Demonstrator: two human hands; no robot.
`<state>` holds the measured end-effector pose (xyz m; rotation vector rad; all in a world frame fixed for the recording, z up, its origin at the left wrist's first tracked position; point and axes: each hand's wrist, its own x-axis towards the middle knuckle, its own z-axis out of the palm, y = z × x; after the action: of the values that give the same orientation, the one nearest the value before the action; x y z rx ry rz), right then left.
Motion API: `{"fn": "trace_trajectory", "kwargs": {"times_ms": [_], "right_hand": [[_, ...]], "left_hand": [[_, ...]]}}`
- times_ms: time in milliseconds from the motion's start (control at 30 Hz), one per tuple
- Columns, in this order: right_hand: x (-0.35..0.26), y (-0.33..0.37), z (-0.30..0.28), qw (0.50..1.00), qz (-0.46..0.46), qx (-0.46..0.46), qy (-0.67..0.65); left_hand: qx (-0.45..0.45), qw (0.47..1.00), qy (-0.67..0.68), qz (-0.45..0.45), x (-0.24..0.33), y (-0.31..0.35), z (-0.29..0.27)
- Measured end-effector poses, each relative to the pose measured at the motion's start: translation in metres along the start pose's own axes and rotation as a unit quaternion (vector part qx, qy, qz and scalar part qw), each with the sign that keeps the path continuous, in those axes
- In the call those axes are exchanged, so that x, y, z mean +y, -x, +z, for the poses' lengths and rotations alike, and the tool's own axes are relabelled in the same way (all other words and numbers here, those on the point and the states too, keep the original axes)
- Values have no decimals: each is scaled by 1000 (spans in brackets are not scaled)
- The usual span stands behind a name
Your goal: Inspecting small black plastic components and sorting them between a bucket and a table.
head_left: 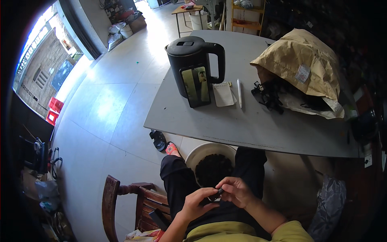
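Above my lap, my left hand [198, 203] and my right hand [237, 191] meet at the fingertips. Between them they pinch a small black part [217, 193]; fingers cover much of it, so its exact kind cannot be made out. Between my knees stands a pale bucket [191, 157], holding a heap of small black pieces [213, 168]. On the grey table ahead, a brown paper bag [302, 52] lies on its side at the right. Black plastic-looking parts [268, 97] spill from its mouth.
A black electric kettle [188, 54] stands on the table [161, 117] with a phone [196, 86] leaning against it. Beside them lie a small notepad [224, 94] and a white pen [240, 93]. A wooden chair [111, 201] is at my left.
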<state>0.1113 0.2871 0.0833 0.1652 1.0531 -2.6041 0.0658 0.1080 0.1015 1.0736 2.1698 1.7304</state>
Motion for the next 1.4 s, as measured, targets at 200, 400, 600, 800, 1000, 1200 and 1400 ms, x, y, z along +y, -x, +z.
{"fn": "trace_trajectory", "kwargs": {"times_ms": [200,400,600,800,1000,1200,1400], "right_hand": [[26,-2,14,991,-50,124,-9],[29,6,5,982,-5,22,187],[19,25,-6,950,168,-262,32],[7,33,15,928,85,-290,220],[-11,28,-7,894,16,-273,356],[-122,-35,-77,595,-380,288,647],[-178,-54,-160,373,-225,530,727]], "left_hand": [[58,994,-88,9,1,3,19],[36,995,-58,-69,4,13,16],[-149,986,67,-21,3,5,-12],[-264,961,39,76,8,2,-21],[-208,974,-15,88,6,-8,-2],[-56,996,11,-64,11,-2,-8],[-37,992,72,-96,3,5,-7]]}}
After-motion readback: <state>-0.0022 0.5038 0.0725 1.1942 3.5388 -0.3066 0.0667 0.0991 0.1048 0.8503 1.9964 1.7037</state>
